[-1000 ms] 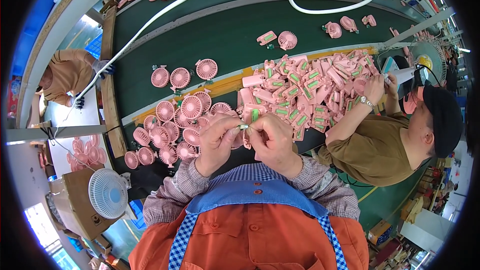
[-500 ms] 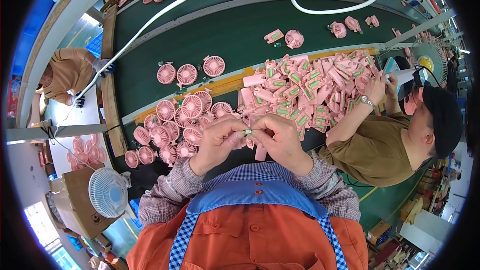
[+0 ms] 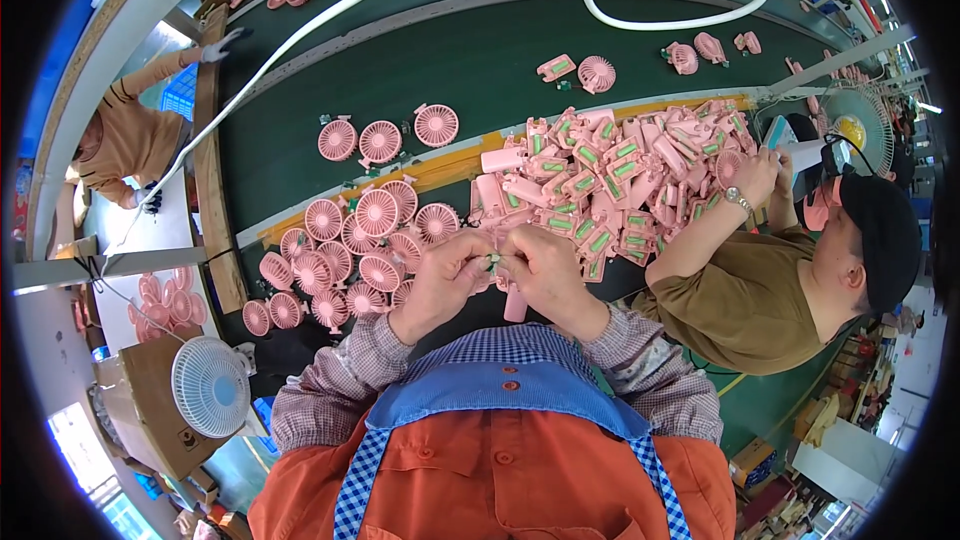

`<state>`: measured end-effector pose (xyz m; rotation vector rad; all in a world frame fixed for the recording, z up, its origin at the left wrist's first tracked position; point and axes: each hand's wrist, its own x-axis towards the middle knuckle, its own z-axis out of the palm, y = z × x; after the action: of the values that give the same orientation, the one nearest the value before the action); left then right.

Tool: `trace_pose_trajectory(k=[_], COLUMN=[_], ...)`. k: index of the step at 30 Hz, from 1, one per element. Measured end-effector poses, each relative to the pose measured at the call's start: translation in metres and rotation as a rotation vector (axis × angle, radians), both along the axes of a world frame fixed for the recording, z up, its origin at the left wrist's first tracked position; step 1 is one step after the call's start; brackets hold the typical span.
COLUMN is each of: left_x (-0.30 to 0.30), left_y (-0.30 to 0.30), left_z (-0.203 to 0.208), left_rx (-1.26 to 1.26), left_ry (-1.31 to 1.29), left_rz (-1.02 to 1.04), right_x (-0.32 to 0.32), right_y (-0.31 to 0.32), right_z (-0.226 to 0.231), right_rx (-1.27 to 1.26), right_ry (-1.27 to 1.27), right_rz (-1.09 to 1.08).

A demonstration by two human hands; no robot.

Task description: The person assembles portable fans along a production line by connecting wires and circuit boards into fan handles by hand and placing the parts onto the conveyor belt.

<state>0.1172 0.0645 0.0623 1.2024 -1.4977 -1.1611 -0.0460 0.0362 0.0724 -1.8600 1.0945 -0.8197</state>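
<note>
My left hand (image 3: 440, 280) and my right hand (image 3: 550, 278) meet in front of my apron, fingertips pinched together. Between them is a small green-and-white part (image 3: 493, 261), mostly covered by fingers and too small to make out exactly. Just below it, a pink handle-shaped piece (image 3: 515, 305) shows beside my right hand; whether I hold it cannot be told. Left of my hands lies a heap of round pink fan heads (image 3: 377, 212). Beyond and to the right is a large pile of pink handle housings (image 3: 625, 170) with green inserts.
A dark green conveyor belt (image 3: 300, 110) carrying scattered fan parts runs behind the piles. A co-worker (image 3: 770, 290) sits close on my right; another person (image 3: 140, 145) is at far left. A white cable (image 3: 330, 25) hangs overhead. A desk fan (image 3: 210, 387) stands at lower left.
The fan parts on the belt have shifted slightly right. The person at far left has stretched a gloved hand toward the belt. My hands keep their pinch, with the fingers slightly shifted.
</note>
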Motion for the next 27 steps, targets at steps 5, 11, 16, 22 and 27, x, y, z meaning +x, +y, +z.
trace_pose_trajectory(k=[5,11,16,22,27], left_x=[0.011,0.024,0.027,-0.001,-0.007], left_y=[-0.02,-0.066,-0.136,-0.237,-0.308], left_z=[-0.037,-0.083,-0.091,-0.098,-0.152], left_rx=[0.213,0.279,0.197,0.138,0.294], left_ry=[-0.033,-0.001,0.039,0.225,0.622], left_rz=[-0.106,-0.043,0.158,0.286,0.368], right_x=[0.001,-0.007,-0.055,-0.059,-0.023], right_y=[-0.012,-0.056,-0.115,-0.172,-0.183], right_z=[-0.055,-0.107,-0.182,-0.238,-0.24], right_rx=[0.134,0.14,0.442,0.071,0.078], right_ry=[0.004,-0.239,-0.323,0.17,0.722], right_rz=[-0.006,-0.12,-0.42,-0.453,-0.491])
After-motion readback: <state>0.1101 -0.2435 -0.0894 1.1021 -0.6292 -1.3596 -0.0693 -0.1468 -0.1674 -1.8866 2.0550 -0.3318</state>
